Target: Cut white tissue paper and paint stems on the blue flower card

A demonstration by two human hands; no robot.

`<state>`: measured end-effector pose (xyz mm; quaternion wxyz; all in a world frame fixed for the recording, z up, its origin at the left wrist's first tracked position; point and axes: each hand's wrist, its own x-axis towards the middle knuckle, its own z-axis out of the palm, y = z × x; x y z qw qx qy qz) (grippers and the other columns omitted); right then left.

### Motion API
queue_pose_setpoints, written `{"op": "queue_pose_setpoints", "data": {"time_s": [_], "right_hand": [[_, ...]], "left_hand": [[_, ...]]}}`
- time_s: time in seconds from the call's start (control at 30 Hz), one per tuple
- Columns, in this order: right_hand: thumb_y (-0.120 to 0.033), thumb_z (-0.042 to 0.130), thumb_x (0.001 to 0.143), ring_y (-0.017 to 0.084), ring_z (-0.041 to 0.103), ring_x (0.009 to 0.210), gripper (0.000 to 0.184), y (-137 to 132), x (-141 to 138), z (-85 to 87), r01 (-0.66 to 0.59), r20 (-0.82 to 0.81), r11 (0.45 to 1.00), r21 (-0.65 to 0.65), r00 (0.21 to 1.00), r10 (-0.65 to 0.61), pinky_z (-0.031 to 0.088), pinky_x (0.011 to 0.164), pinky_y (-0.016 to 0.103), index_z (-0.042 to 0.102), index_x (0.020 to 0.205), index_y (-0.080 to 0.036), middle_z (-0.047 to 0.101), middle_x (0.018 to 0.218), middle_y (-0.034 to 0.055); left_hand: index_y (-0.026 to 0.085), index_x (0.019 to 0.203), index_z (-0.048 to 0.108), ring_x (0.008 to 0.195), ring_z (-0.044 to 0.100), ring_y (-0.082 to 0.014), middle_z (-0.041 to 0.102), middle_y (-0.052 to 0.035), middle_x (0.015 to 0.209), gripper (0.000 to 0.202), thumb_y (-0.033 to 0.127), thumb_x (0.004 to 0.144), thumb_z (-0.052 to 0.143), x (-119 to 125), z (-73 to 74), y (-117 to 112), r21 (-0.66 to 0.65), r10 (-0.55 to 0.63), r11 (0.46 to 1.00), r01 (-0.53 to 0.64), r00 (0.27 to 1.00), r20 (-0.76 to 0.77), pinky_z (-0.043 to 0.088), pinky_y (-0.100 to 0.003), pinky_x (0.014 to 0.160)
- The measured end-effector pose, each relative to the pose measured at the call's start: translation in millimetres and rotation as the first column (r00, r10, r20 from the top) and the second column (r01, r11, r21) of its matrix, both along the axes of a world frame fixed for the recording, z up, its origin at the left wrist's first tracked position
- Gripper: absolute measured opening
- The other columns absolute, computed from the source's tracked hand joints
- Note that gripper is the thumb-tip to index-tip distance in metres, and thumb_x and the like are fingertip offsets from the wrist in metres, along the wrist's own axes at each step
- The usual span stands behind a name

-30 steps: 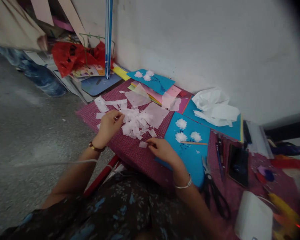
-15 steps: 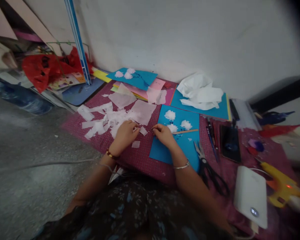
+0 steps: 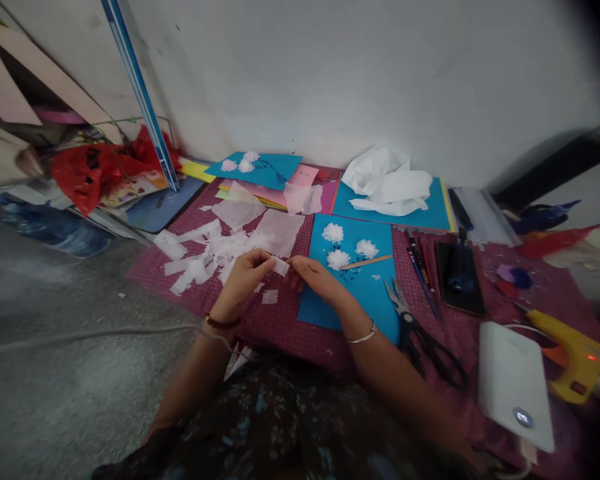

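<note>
A small piece of white tissue paper (image 3: 281,266) is pinched between the thumb and fingers of my left hand (image 3: 245,280). From the other side, my right hand (image 3: 316,277) comes in with its fingertips closed at the paper's right edge; its lower fingers are blurred. Beneath and beside the left hand lie torn white paper strips (image 3: 200,257) in a loose pile. Another small paper square (image 3: 269,297) rests on the maroon cloth just below. Under my right forearm is a blue card (image 3: 325,308) bearing white paper blossoms (image 3: 338,259) and a flat wooden stick (image 3: 367,262).
Right of the card lie scissors (image 3: 425,337), brushes (image 3: 420,267), a black phone (image 3: 460,283), a white power bank (image 3: 515,380) and a yellow glue gun (image 3: 573,353). Crumpled white paper (image 3: 390,180) sits behind. A second blossom card (image 3: 273,170) is back left. A cable (image 3: 130,327) crosses at left.
My left hand has picked up a small white paper piece from the cloth. My right hand has moved left to meet it. The view has shifted slightly.
</note>
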<state>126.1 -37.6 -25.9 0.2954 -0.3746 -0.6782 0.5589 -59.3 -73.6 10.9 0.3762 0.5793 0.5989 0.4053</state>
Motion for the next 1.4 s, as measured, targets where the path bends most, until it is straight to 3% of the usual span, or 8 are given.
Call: {"op": "queue_pose_setpoints", "data": {"time_s": [0.1, 0.33, 0.63, 0.8, 0.93, 1.13, 1.3, 1.4], "right_hand": [[-0.047, 0.057, 0.088, 0.013, 0.052, 0.062, 0.027, -4.9, -4.3, 3.6, 0.002, -0.011, 1.0, 0.014, 1.0, -0.001, 0.042, 0.058, 0.025, 0.059, 0.077, -0.021, 0.057, 0.067, -0.0032], [-0.038, 0.056, 0.082, 0.013, 0.042, 0.058, 0.022, -4.4, -8.8, -3.2, 0.071, 0.018, 0.997, 0.032, 0.997, -0.071, 0.035, 0.055, 0.024, 0.051, 0.067, -0.022, 0.045, 0.059, -0.0054], [-0.032, 0.051, 0.086, 0.013, 0.049, 0.056, 0.021, -2.5, -8.1, -4.9, 0.118, 0.046, 0.992, 0.043, 0.992, -0.12, 0.039, 0.057, 0.026, 0.048, 0.068, -0.023, 0.05, 0.059, -0.0048], [-0.021, 0.059, 0.08, 0.014, 0.054, 0.061, 0.006, -7.9, -10.5, -3.4, -0.014, 0.098, 0.998, 0.057, 0.995, 0.009, 0.041, 0.06, 0.025, 0.062, 0.075, -0.021, 0.059, 0.064, -0.0035], [-0.019, 0.055, 0.083, 0.015, 0.059, 0.066, 0.027, -6.0, -8.2, -5.9, -0.023, 0.132, 0.997, 0.071, 0.991, 0.014, 0.045, 0.064, 0.027, 0.067, 0.108, -0.021, 0.064, 0.072, -0.0018], [-0.02, 0.052, 0.085, 0.016, 0.061, 0.07, 0.027, -2.0, -6.6, -13.2, -0.036, 0.163, 0.995, 0.088, 0.986, 0.021, 0.047, 0.066, 0.028, 0.067, 0.109, -0.021, 0.067, 0.08, 0.0007], [-0.023, 0.052, 0.085, 0.016, 0.061, 0.068, 0.027, -1.5, -6.8, -19.6, -0.046, 0.167, 0.995, 0.083, 0.985, 0.031, 0.048, 0.065, 0.029, 0.067, 0.108, -0.019, 0.067, 0.078, 0.0013], [-0.024, 0.052, 0.085, 0.016, 0.06, 0.066, 0.029, -1.5, -6.6, -22.8, -0.038, 0.167, 0.996, 0.079, 0.986, 0.025, 0.048, 0.064, 0.029, 0.067, 0.11, -0.018, 0.066, 0.075, 0.0003]], "left_hand": [[0.018, 0.069, 0.059, 0.054, 0.046, -0.0099, 0.054, 0.0036, 0.061, 0.025, 0.042, 0.076, 0.062, -1.0, 0.3, -4.7, -0.002, 0.05, 0.999, -0.05, 0.997, 0.05, 0.039, -0.023, 0.054], [0.018, 0.063, 0.061, 0.055, 0.048, -0.0109, 0.055, 0.0034, 0.057, 0.024, 0.039, 0.074, 0.064, -7.3, -2.0, -12.5, 0.028, 0.157, 0.987, -0.158, 0.987, 0.04, 0.04, -0.024, 0.055], [0.018, 0.073, 0.061, 0.059, 0.048, -0.0116, 0.056, 0.0021, 0.065, 0.021, 0.037, 0.081, 0.057, -79.9, 13.6, -18.4, 0.234, 0.481, 0.865, -0.444, 0.867, -0.131, 0.039, -0.024, 0.057], [0.018, 0.076, 0.066, 0.068, 0.058, -0.0183, 0.065, -0.0027, 0.071, 0.018, 0.033, 0.081, 0.057, -82.0, 5.0, -7.2, 0.252, 0.385, 0.916, -0.311, 0.858, -0.34, 0.047, -0.03, 0.066], [0.017, 0.097, 0.071, 0.1, 0.063, -0.0283, 0.072, -0.0107, 0.1, 0.024, 0.028, 0.077, 0.062, -75.8, 4.7, 2.6, 0.287, 0.325, 0.935, -0.206, 0.82, -0.472, 0.047, -0.044, 0.095], [0.019, 0.103, 0.071, 0.101, 0.064, -0.0269, 0.072, -0.0101, 0.102, 0.025, 0.025, 0.084, 0.055, -101.3, 13.3, -9.5, 0.296, 0.293, 0.946, -0.134, 0.744, -0.6, 0.05, -0.045, 0.096], [0.023, 0.129, 0.065, 0.135, 0.045, -0.0344, 0.053, -0.0141, 0.144, 0.051, 0.012, 0.08, 0.06, -94.1, -5.2, -35.2, 0.227, 0.135, 0.971, 0.071, 0.619, -0.774, 0.038, -0.057, 0.11], [0.026, 0.118, 0.072, 0.145, 0.031, -0.0375, 0.042, -0.0124, 0.154, 0.039, 0.014, 0.081, 0.066, -77.0, -18.5, -32.6, 0.155, 0.001, 0.971, 0.183, 0.643, -0.766, 0.033, -0.059, 0.113]]}}
